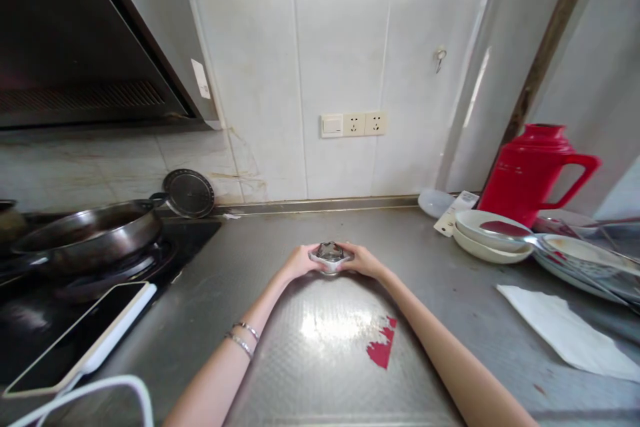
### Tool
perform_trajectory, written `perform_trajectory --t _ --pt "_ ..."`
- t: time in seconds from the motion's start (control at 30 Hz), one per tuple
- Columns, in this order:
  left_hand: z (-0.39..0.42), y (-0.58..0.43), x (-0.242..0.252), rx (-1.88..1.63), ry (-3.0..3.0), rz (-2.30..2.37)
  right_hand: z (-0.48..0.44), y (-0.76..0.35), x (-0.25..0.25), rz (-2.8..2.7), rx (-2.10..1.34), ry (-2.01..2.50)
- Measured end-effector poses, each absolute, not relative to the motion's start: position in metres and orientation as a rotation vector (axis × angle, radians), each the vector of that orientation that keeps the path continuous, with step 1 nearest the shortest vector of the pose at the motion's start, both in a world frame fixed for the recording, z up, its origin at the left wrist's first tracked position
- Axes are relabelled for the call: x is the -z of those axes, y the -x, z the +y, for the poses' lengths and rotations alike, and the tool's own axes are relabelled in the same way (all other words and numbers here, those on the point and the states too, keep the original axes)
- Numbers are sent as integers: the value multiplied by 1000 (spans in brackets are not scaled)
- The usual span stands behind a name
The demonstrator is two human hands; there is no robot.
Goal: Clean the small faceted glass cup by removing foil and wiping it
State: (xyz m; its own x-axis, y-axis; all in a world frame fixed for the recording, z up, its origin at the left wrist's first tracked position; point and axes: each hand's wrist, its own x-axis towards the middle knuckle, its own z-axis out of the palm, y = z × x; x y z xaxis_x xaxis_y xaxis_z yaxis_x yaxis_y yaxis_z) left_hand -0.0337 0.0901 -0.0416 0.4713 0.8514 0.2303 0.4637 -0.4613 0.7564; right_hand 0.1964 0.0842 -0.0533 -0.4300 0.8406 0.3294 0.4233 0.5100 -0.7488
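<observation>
Far out over the steel counter, both arms reach forward to a small round shiny dark-and-silver object with a white, cloth-like or paper-like edge around it. Its exact kind is too small to make out. My left hand grips it from the left side, fingers closed at its edge. From the right, my right hand grips the opposite edge in the same way. Between my forearms, nearer to me, a torn red scrap lies flat on the counter.
A pan stands on the black stove at left, with a phone and white cable in front. At right are a red thermos jug, stacked bowls, plates and a white paper sheet. A wall bounds the back.
</observation>
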Motion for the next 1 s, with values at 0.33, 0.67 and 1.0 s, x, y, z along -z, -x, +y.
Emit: perform_trajectory --t 0.33,0.67,1.0 --pt "91 32 48 -845 -2038 1062 85 -196 53 -2087 -735 1009" --pt "90 33 50 -860 -2056 1039 85 -197 55 -2070 -758 1021" --pt "88 32 50 -841 -2086 1136 85 -204 57 -2016 -619 1244"
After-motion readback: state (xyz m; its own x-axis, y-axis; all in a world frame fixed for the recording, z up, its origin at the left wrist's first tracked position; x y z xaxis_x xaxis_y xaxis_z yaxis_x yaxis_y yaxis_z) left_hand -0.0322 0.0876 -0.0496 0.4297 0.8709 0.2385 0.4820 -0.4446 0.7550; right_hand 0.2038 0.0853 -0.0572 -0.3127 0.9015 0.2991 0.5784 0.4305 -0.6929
